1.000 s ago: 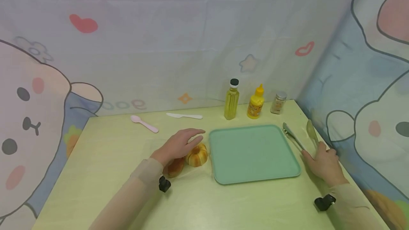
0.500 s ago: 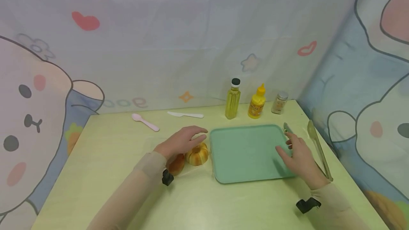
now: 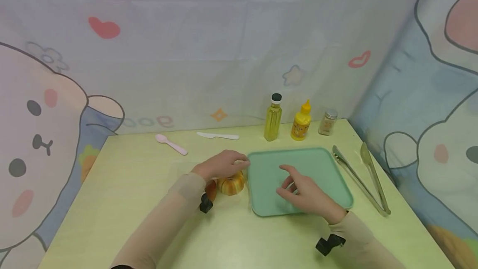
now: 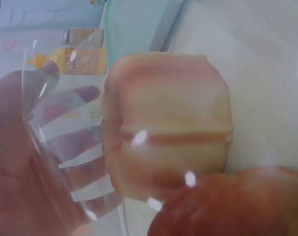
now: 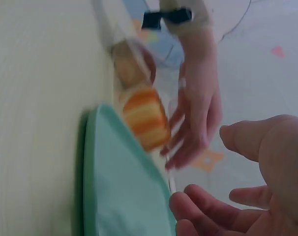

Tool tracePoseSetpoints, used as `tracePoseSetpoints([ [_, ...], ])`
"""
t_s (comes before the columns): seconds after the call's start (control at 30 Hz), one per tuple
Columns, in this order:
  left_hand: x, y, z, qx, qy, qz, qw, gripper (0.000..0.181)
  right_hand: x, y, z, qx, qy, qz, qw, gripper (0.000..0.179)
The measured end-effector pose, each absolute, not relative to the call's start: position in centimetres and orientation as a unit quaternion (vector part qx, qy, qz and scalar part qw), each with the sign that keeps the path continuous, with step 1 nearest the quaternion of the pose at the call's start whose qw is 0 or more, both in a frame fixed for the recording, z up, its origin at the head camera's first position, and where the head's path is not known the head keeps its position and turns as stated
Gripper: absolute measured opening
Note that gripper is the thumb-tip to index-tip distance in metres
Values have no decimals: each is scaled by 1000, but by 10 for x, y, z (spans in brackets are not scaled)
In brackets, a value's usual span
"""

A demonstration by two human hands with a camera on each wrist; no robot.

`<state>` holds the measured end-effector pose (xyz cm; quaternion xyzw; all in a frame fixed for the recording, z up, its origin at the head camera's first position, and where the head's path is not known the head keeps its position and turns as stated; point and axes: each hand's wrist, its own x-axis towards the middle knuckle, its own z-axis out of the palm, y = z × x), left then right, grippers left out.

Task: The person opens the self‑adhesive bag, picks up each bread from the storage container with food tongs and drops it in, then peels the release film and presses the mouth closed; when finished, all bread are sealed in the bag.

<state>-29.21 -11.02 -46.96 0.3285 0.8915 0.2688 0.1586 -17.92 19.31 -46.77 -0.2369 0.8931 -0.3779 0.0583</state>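
Note:
My left hand [image 3: 224, 164] lies over the far side of a pumpkin-shaped striped bun [image 3: 230, 184], fingers loosely extended. In the left wrist view, clear plastic [image 4: 65, 123] stands between the camera and those fingers, close beside the bun. A browner bread roll [image 4: 237, 206] sits next to the bun, partly hidden by my wrist in the head view. My right hand [image 3: 304, 192] hovers over the green tray [image 3: 265, 209], thumb and fingers apart, holding nothing. The right wrist view shows its fingers pointing toward the bun and my left hand.
Metal tongs [image 3: 384, 211] lie spread at the tray's right. Behind the tray stand an oil bottle [image 3: 273, 119], a yellow squeeze bottle [image 3: 301, 123] and a small jar [image 3: 328, 123]. A pink spoon [image 3: 171, 144] and a white knife [image 3: 218, 136] lie at the back left.
My right hand has let go of the tongs, leaving them at the tray's right, and has moved left over the tray. My left hand has shifted slightly right over the bun.

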Motion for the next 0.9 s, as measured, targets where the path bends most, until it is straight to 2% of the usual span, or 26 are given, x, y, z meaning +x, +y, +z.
tracePoseSetpoints([
  [0.27, -294, -106, -471, 324, 894, 257, 174, 43, -174, 150, -466, -268, 834, -448, 182, 72],
  [0.43, -297, -105, -473, 328, 892, 257, 174, 42, -168, 128, -470, -247, 786, -503, 260, 82],
  [0.7, -297, -104, -476, 329, 893, 261, 163, 39, -156, 96, -476, -184, 742, -566, 307, 96],
  [0.9, -293, -102, -476, 318, 889, 275, 180, 42, -152, 81, -482, -135, 699, -611, 345, 95],
])
